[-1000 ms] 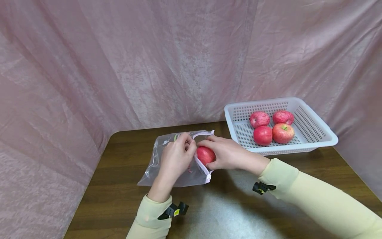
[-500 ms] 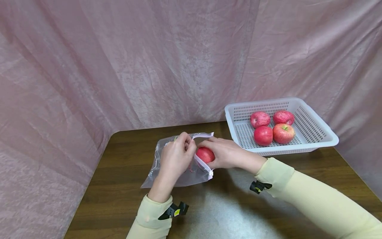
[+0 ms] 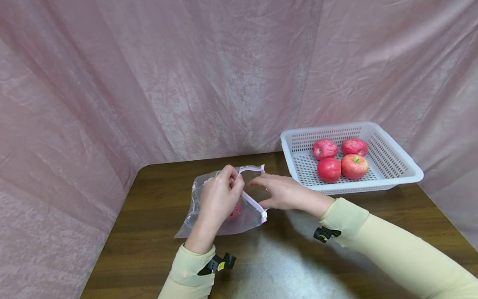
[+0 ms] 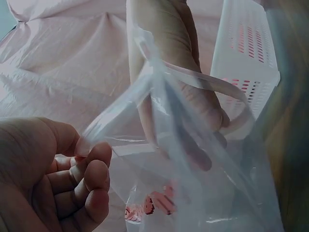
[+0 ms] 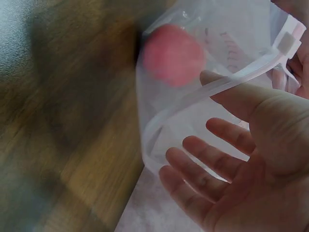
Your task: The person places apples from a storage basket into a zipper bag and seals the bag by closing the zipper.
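Observation:
A clear zip bag [image 3: 246, 220] with a pale pink-white zip edge lies on the table, its mouth held apart toward the right. My left hand [image 3: 219, 195] pinches the upper edge of the mouth between thumb and forefinger. Inside the bag is a red apple [image 5: 174, 54], partly hidden by my left hand in the head view. My right hand [image 3: 284, 191] is at the mouth with spread fingers and nothing in its grasp; its thumb [image 5: 231, 94] lies by the zip edge. A white slider [image 5: 287, 44] sits at one end of the zip.
A white perforated basket [image 3: 403, 178] stands at the back right. It holds several red apples, among them one with a stem [image 3: 354, 166]. Pink cloth [image 3: 224, 83] hangs behind the brown wooden table [image 3: 149, 232].
The apple has left my right hand and moved left, deeper into the bag. My right hand's fingers have opened at the mouth. My left hand keeps its pinch on the bag edge.

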`<action>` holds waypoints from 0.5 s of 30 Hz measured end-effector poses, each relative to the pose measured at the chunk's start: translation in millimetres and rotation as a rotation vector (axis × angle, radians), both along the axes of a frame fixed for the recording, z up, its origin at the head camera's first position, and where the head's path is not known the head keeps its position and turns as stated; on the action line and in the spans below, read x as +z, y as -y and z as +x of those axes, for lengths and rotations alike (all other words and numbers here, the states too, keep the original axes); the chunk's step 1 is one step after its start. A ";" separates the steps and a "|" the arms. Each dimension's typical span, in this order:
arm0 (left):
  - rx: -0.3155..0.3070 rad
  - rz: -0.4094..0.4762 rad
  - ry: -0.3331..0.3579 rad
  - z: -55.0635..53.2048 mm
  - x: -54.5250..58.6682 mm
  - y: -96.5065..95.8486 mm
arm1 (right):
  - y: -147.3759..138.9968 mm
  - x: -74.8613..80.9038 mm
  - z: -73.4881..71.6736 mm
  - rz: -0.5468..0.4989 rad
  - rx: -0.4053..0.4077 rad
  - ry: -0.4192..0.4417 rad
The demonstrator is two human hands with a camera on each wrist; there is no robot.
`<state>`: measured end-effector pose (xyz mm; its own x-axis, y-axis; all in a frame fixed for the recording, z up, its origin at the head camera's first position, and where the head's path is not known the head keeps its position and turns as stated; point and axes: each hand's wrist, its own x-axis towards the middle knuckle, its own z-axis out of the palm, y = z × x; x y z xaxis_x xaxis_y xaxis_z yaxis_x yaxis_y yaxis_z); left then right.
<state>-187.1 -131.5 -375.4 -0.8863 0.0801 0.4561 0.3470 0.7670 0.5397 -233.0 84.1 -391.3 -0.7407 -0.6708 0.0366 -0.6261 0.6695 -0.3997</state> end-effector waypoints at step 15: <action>0.017 -0.004 0.033 -1.6 -0.2 1.3 | -23.2 7.3 4.0 -0.113 0.008 -0.098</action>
